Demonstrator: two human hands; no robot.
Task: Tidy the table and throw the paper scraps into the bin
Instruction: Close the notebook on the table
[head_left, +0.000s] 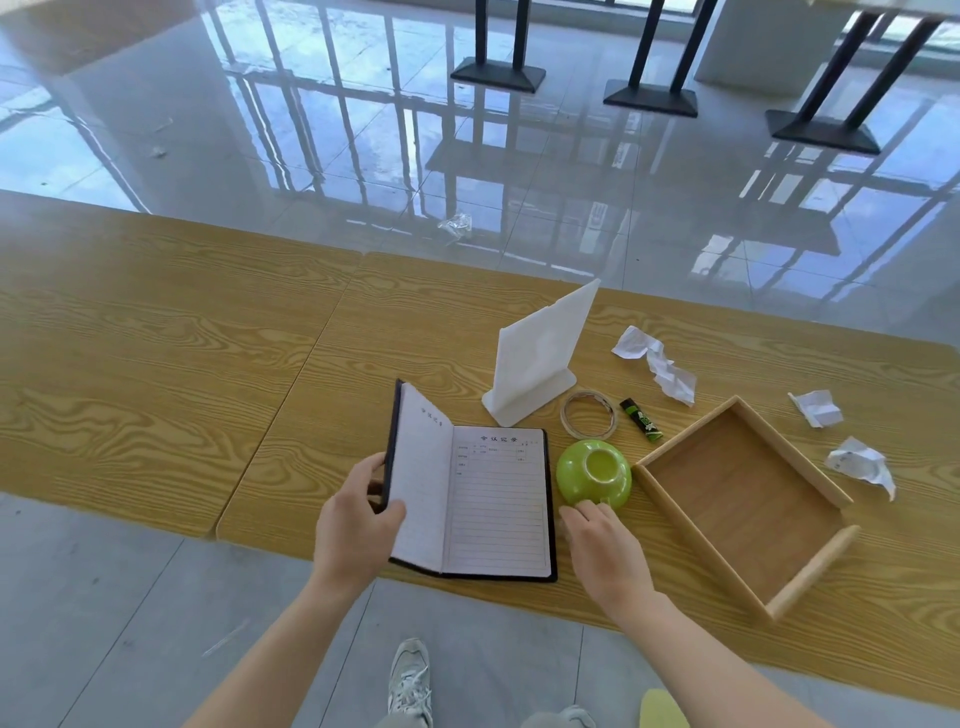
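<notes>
An open black-covered notebook (488, 499) lies near the table's front edge, its left half lifted. My left hand (353, 525) grips that left cover and page, thumb on the page. My right hand (605, 551) rests with relaxed fingers beside the notebook's right edge, fingertips touching an upside-down green bowl (595, 470). Three crumpled paper scraps lie on the right: one (657, 364) behind the tray, one (818, 408) further right, one (860, 465) by the tray's right side. No bin is in view.
A wooden tray (670, 491) with low walls sits right of the bowl. A white sign stand (535, 358), a tape ring (589, 413) and a small black-and-green tube (641, 420) stand behind the bowl. Plastic litter (457, 226) lies on the floor beyond the wooden table (156, 364).
</notes>
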